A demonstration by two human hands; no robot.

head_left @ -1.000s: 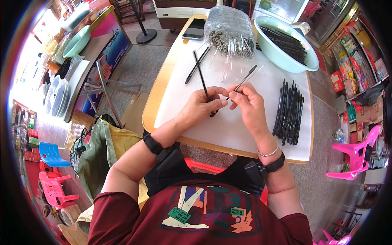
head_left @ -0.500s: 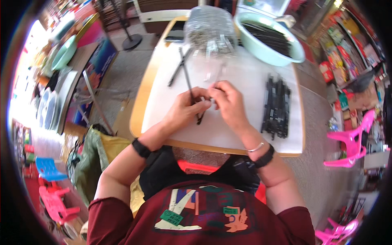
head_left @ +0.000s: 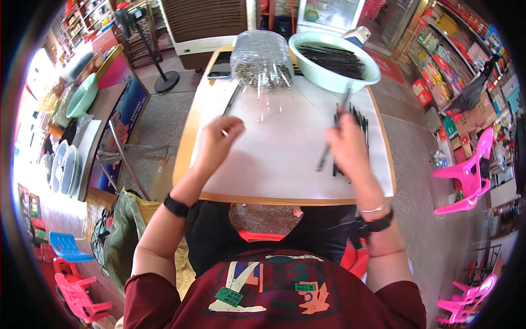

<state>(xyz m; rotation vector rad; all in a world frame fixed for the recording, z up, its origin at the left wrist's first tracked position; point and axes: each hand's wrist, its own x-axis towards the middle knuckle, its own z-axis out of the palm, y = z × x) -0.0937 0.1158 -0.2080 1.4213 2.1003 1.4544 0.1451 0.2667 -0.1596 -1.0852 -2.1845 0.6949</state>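
Observation:
My right hand [head_left: 349, 143] grips a thin black stick [head_left: 323, 158], blurred by motion, which slants across the near-left side of a pile of similar black sticks [head_left: 361, 122] on the right of the table. My left hand [head_left: 218, 141] hovers over the table's left part. Its fingers are loosely curled with a gap inside, and nothing shows between them. Just beyond its fingertips lies another black stick [head_left: 232, 97]. Farther off, a clear plastic bag [head_left: 261, 48] lies on its side, packed with thin pieces; several whitish ones [head_left: 263, 104] stick out of its near end.
A pale green basin [head_left: 323, 80] full of black sticks stands at the far right of the white-topped table [head_left: 274, 170]. A dark phone-like object [head_left: 219, 74] lies at the far left. A pink chair [head_left: 466, 172] stands to the right, a side table [head_left: 104, 118] to the left.
My hands have parted from the table's middle. The right one has carried the black stick to the pile; the left one has drawn away to the left. The whole view has shifted slightly.

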